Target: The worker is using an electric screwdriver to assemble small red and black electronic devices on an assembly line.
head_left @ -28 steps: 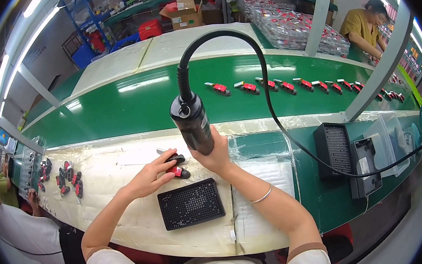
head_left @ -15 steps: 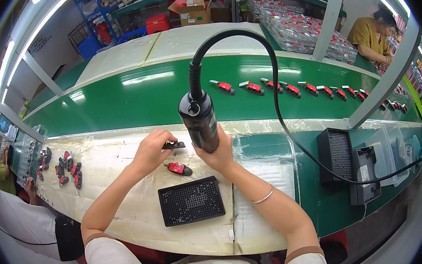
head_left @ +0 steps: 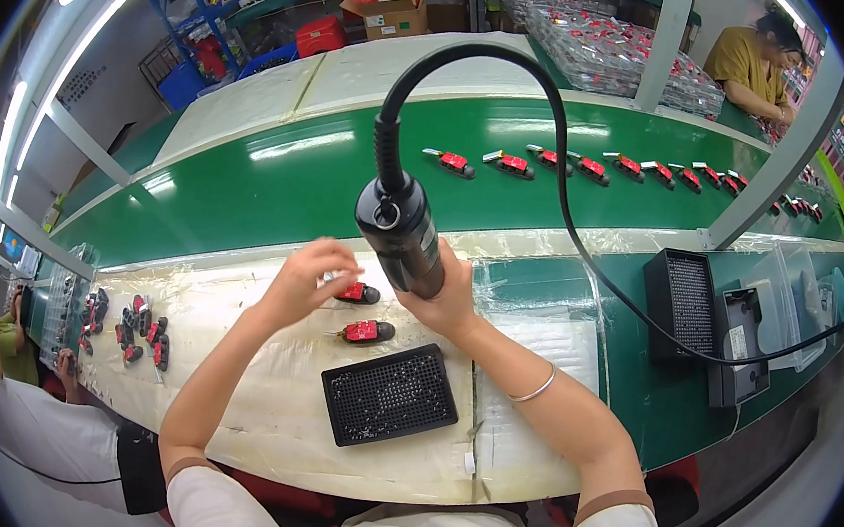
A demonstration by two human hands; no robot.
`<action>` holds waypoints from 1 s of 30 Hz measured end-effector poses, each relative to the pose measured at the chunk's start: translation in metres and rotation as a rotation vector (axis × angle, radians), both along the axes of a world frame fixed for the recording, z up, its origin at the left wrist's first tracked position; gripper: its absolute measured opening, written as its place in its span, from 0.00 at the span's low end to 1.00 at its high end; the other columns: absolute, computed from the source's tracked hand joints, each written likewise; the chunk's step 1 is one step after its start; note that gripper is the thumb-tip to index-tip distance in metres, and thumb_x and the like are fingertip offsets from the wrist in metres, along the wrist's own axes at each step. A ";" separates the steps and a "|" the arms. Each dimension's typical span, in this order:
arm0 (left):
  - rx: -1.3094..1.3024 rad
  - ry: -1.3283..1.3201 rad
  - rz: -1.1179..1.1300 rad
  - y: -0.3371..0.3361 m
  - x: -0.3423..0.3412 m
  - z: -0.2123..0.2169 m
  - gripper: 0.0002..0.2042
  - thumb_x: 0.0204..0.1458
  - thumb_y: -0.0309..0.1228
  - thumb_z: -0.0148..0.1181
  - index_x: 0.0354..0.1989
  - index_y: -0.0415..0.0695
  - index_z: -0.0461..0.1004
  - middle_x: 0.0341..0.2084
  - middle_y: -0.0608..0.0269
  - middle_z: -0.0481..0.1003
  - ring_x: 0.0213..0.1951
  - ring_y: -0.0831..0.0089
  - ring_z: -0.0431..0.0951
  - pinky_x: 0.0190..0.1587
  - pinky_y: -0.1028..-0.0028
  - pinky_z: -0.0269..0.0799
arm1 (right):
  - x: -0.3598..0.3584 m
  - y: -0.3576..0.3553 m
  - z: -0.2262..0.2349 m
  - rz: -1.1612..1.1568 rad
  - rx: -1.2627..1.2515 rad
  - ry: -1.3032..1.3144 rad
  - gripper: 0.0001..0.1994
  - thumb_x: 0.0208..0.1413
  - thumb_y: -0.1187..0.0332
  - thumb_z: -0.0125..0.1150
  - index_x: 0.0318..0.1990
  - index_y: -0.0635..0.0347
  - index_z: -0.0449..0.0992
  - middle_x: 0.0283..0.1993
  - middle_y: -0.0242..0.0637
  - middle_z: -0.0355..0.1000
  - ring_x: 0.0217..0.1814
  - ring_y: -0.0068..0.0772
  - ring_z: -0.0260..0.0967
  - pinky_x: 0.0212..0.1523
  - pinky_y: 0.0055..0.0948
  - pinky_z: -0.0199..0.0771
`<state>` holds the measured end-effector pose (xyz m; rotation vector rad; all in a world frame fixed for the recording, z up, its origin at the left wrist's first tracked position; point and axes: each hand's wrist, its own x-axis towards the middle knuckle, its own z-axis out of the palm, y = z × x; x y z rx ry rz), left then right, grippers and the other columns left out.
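Note:
My right hand is wrapped round a black corded electric screwdriver, held upright with its cable looping overhead. Its lower tip is hidden behind the hand. My left hand hovers left of it, fingers bent and apart, close to a small red-and-black unit lying on the work mat. Whether the fingertips touch it is hard to see. A second red-and-black unit lies just nearer to me. Below that sits a black perforated tray with small shiny bits in its holes.
A cluster of red-and-black units lies at the left of the mat. Beyond runs a green conveyor carrying a row of similar units. Black bins stand at the right, near a metal post. Co-workers sit at far right and left.
The dark piece my left hand held now lies red side up on the mat. The left fingers have spread away from it. My right hand still holds the screwdriver in nearly the same place.

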<state>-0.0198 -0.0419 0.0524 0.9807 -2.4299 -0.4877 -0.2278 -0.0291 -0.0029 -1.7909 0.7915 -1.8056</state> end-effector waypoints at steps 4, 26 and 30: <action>-0.284 -0.097 -0.029 -0.086 -0.029 -0.012 0.19 0.41 0.25 0.61 0.45 0.43 0.70 0.43 0.58 0.69 0.48 0.61 0.67 0.47 0.66 0.64 | 0.001 0.003 0.000 -0.014 -0.052 -0.011 0.19 0.37 0.68 0.69 0.36 0.60 0.67 0.25 0.39 0.71 0.24 0.38 0.72 0.28 0.27 0.71; -0.246 -0.290 -0.516 -0.196 -0.214 -0.016 0.15 0.33 0.46 0.68 0.25 0.50 0.77 0.42 0.67 0.73 0.58 0.65 0.62 0.62 0.45 0.39 | 0.007 0.002 0.004 0.052 0.014 -0.020 0.18 0.37 0.69 0.68 0.37 0.60 0.67 0.25 0.41 0.71 0.25 0.41 0.73 0.27 0.30 0.71; -0.007 -0.333 -0.521 -0.201 -0.247 -0.028 0.15 0.32 0.45 0.69 0.24 0.48 0.78 0.40 0.64 0.73 0.52 0.64 0.67 0.61 0.45 0.44 | 0.001 0.001 -0.002 0.036 0.012 -0.016 0.18 0.37 0.69 0.67 0.37 0.60 0.67 0.25 0.40 0.71 0.25 0.41 0.72 0.26 0.30 0.71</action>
